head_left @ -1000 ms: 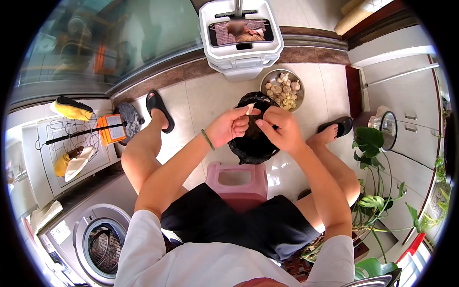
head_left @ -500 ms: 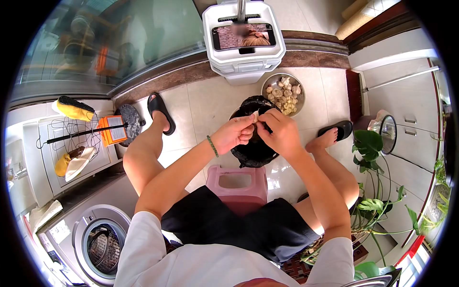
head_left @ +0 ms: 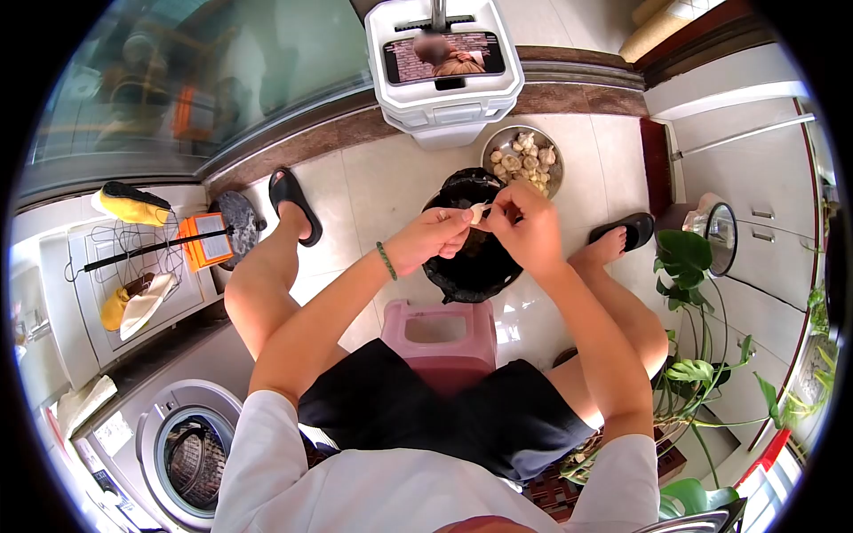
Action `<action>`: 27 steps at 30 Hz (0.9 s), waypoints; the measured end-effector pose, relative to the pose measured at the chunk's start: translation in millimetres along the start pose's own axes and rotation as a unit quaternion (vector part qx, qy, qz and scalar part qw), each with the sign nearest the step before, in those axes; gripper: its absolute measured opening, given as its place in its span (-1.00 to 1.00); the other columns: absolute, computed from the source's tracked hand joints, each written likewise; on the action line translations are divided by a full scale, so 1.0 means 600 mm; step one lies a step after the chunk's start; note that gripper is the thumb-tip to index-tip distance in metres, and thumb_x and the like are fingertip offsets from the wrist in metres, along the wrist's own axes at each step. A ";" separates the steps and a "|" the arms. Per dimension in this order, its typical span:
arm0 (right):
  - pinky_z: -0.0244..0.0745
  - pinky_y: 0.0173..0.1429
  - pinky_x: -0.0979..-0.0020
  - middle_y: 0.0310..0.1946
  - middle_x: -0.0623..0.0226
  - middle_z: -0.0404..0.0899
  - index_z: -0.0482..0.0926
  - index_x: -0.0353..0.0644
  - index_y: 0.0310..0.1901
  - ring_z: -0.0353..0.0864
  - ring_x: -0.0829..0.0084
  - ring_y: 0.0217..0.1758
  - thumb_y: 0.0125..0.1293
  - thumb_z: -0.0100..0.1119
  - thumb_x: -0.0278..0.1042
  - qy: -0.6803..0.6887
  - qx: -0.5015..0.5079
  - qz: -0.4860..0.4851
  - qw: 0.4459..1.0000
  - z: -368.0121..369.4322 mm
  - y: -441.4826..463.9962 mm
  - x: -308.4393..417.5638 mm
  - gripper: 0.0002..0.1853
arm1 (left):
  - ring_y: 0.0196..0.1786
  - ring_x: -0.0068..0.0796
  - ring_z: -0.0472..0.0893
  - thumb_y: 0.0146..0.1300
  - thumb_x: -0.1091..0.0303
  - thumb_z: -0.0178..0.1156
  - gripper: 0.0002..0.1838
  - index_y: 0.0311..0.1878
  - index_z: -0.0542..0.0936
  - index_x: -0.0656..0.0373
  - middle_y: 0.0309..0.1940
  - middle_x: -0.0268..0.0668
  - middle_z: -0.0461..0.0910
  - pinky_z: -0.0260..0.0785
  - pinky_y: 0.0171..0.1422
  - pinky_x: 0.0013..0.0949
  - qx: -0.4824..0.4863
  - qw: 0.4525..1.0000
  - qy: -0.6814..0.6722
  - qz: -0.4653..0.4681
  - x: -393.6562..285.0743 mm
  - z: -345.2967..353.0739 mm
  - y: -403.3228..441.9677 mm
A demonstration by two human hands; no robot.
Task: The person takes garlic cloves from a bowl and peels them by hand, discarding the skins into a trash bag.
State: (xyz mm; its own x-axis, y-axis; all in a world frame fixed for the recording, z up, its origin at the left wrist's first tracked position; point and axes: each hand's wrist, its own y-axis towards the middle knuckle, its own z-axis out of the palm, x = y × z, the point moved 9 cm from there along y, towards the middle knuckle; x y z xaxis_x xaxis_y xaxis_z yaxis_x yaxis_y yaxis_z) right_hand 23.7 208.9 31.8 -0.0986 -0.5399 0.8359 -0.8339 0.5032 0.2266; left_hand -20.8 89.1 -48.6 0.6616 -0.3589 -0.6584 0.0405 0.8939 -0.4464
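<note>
My left hand (head_left: 430, 240) is closed, thumb and forefinger pinching a pale garlic clove (head_left: 477, 214). On the clove's right side my right hand (head_left: 526, 233) pinches with its fingertips at its skin. Both hands are above a bin lined with a black plastic bag (head_left: 475, 289); the inside is dark and partly covered by my hands. Just beyond sits a metal bowl (head_left: 560, 183) on the floor, with several garlic bulbs (head_left: 526, 142) and loose cloves in it.
A pink stool (head_left: 444, 333) stands between my legs, near the bin. Ahead, a phone (head_left: 444, 58) lies on a white bucket (head_left: 444, 102). A washing machine (head_left: 191, 453) is at left, a leafy plant (head_left: 689, 266) and cabinets (head_left: 755, 186) at right.
My right fingers have shifted slightly right, away from the left fingertips, and more of the clove shows. The whole view has shifted a little.
</note>
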 end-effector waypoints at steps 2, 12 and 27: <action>0.38 -0.50 0.43 -0.54 0.27 0.48 0.50 -0.28 -0.47 0.48 0.45 -0.60 0.02 0.26 -0.58 0.039 -0.003 0.039 0.998 -0.005 0.002 -0.014 -0.90 | -0.49 -0.71 0.11 0.50 -0.10 -0.05 -0.58 -0.28 0.42 0.07 -0.55 -0.57 0.14 0.03 -0.40 -0.57 0.005 1.000 0.003 -0.003 -0.004 0.008 -0.003; 0.37 -0.49 0.46 -0.55 0.30 0.47 0.49 -0.29 -0.49 0.45 0.51 -0.59 0.03 0.23 -0.59 0.060 -0.016 0.045 0.997 -0.019 0.002 -0.020 -0.91 | -0.49 -0.72 0.15 0.56 -0.05 -0.17 -0.52 -0.06 0.49 0.22 -0.55 -0.56 0.17 0.09 -0.37 -0.57 0.016 0.999 0.040 0.005 -0.008 0.010 -0.008; 0.34 -0.37 0.50 -0.54 0.37 0.46 0.48 -0.31 -0.37 0.44 0.60 -0.45 0.26 0.09 -0.52 0.230 0.145 0.153 0.950 0.045 -0.025 -0.051 -0.93 | -0.47 -0.72 0.11 0.51 -0.17 -0.17 -0.46 -0.09 0.46 0.19 -0.53 -0.57 0.15 0.06 -0.36 -0.58 0.049 0.997 0.062 0.012 -0.009 0.025 -0.012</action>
State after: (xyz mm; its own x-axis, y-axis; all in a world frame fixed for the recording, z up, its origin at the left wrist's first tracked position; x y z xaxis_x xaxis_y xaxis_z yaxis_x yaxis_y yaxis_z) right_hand 24.7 199.4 -10.6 -0.1686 -0.0115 0.9856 -0.9252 0.3467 -0.1542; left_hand -13.3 88.4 -32.5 0.5665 -0.3628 -0.7399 0.1028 0.9220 -0.3733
